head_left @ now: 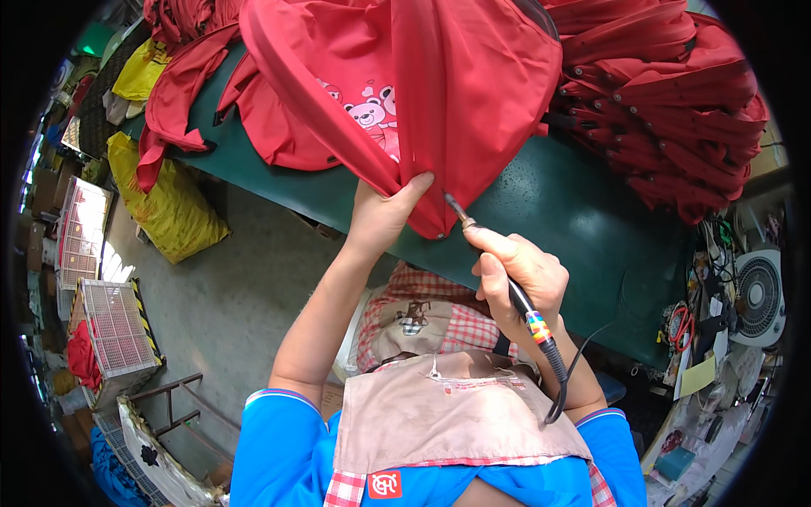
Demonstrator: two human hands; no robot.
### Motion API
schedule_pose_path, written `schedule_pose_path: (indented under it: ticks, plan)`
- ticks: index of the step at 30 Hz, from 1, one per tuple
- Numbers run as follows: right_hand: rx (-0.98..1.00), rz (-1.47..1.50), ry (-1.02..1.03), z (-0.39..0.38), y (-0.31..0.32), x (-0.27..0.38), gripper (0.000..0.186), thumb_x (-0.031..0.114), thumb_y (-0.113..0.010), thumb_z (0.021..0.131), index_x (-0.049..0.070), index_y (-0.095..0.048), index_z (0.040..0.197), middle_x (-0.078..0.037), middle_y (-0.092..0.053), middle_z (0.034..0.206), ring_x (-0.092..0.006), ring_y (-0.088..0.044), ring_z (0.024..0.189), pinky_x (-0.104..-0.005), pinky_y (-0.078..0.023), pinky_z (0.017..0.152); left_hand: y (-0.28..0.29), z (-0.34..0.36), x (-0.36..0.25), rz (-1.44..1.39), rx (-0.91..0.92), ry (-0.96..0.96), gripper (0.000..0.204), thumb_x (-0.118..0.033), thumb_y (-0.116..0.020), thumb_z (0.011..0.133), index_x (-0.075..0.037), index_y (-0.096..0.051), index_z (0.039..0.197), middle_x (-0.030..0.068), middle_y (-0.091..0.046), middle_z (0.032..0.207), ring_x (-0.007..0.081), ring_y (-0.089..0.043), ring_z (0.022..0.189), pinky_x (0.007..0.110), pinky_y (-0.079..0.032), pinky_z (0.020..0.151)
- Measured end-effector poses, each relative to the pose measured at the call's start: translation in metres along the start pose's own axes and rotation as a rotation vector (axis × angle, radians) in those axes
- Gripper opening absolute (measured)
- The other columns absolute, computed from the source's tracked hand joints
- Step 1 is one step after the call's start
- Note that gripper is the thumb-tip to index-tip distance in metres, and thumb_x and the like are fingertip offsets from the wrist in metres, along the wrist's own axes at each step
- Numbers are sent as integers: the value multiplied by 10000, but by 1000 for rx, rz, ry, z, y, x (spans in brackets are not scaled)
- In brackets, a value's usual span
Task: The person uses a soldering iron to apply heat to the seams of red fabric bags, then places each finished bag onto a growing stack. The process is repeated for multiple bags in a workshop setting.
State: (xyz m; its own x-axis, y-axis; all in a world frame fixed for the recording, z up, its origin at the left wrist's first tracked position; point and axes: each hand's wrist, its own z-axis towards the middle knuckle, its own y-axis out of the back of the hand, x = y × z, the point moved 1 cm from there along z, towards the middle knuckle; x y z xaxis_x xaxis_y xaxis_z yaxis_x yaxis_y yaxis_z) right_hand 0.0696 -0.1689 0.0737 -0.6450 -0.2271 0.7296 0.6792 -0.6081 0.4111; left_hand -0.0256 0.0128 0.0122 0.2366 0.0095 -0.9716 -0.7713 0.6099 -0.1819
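Red cloth: one piece, spread over the far middle of the desk, folded lengthwise at the left, its lower corner pointing toward the person. Pink and white bear print on its face; small metal dot at the corner.

Left grip: bare, clenched on the red cloth near its lower corner; thumb on top, other fingers mostly hidden.

Right grip: bare, grasping the tool like a pen. Tool slim, with metal tip, black handle, rainbow band and black cord. Tip over the red cloth, just right of the left thumb; contact cannot be told.

Desk: green top. At its right, a large pile of red folded pieces with small metal dots. At its left, a red strip, partly over the edge.

Left surroundings: yellow sack beside the desk; wire crate on the left, a red rag at its side.

Right surroundings: pale fan, dark grille; yellow note below it.

Wearer: beige apron over a blue shirt.
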Motion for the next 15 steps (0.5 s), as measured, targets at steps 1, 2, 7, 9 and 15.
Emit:
schedule_pose_path:
  ticks: [1, 2, 7, 9, 15]
  plan:
    - [-5, -26, 3, 1, -1, -2, 267, -6, -681, 861, -5, -721, 1125, -74, -565, 651, -150, -539, 489, -283, -461, 480, 0, 0, 1, 7, -3, -20, 422, -94, -770, 888, 12, -599, 1258, 80, -683, 1161, 168, -656, 1042, 322, -523, 912]
    - [-29, -34, 17, 2, -2, -4, 247, -10, -677, 857, -4, -720, 1100, -74, -550, 641, -158, -536, 485, -293, -463, 475, -1, 0, 1, 13, -4, -41, 416, -92, -765, 890, 14, -599, 1256, 82, -683, 1161, 167, -657, 1038, 319, -526, 904]
    - [-30, -114, 89, 14, -13, -16, 204, 71, -580, 985, -35, -713, 1097, -30, -591, 649, -73, -581, 507, -223, -455, 478, -8, -5, 0, 42, -16, -47, 372, -87, -748, 901, 16, -604, 1228, 81, -688, 1136, 165, -662, 1018, 318, -530, 893]
    - [-59, -114, 130, 20, -19, -21, 195, 70, -582, 983, -36, -713, 1081, -22, -575, 629, -71, -578, 503, -222, -454, 479, -11, -5, 1, 32, -29, -72, 319, -85, -737, 904, 22, -626, 1183, 84, -702, 1094, 167, -670, 982, 323, -533, 868]
    - [435, 78, -433, 50, 21, 28, 227, 183, -564, 1020, 3, -697, 1059, -55, -627, 589, -98, -613, 498, -239, -488, 514, -10, -4, 3, 42, -31, -125, 262, -89, -720, 908, 41, -666, 1128, 88, -731, 1029, 176, -688, 926, 333, -540, 827]
